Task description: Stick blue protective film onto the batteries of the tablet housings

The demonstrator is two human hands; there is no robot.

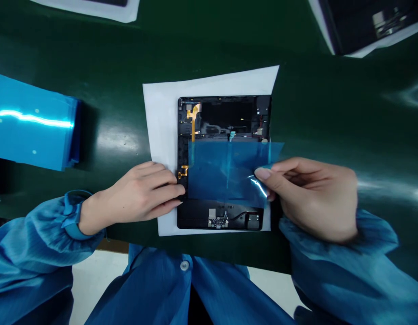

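An opened tablet housing lies on a white sheet in front of me, with gold flex cables and small circuit boards showing inside. Over its middle spreads a clear blue plastic film. My right hand pinches the film's right edge between thumb and fingers, and the film bends there. My left hand rests at the housing's left edge, fingers stretched out with the tips touching its rim. Nothing shows in that hand.
A stack of blue plastic films lies at the left on the green table. Another tablet housing on white paper sits at the top right. White paper under a dark object is at the top left.
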